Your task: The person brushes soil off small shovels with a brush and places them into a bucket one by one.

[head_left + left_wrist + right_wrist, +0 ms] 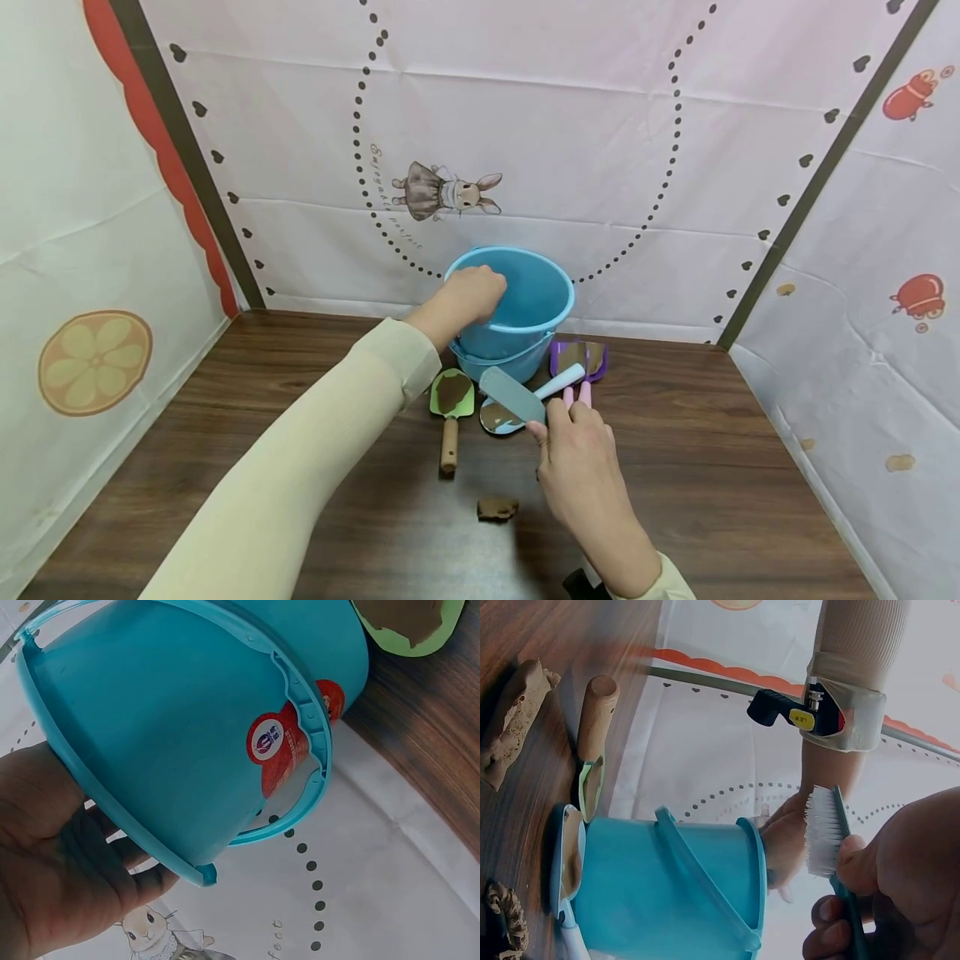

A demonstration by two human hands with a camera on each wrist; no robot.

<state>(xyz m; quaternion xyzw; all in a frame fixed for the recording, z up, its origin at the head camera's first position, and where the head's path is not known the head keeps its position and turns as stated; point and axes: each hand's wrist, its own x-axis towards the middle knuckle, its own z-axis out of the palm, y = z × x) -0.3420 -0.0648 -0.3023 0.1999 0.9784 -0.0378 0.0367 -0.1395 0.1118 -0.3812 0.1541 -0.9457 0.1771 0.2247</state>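
A green shovel (452,398) with a wooden handle lay near center frame as a left hand (474,292), fingers curled, gripped the rim of a blue bucket (531,296) above a brown clump (497,509); a right hand (585,457) held a teal brush (513,395), partly hiding a pale blue scoop (560,381), below a purple shovel (594,358). The dark wood-grain tabletop (690,467) met white printed walls (517,125), a rabbit at upper center
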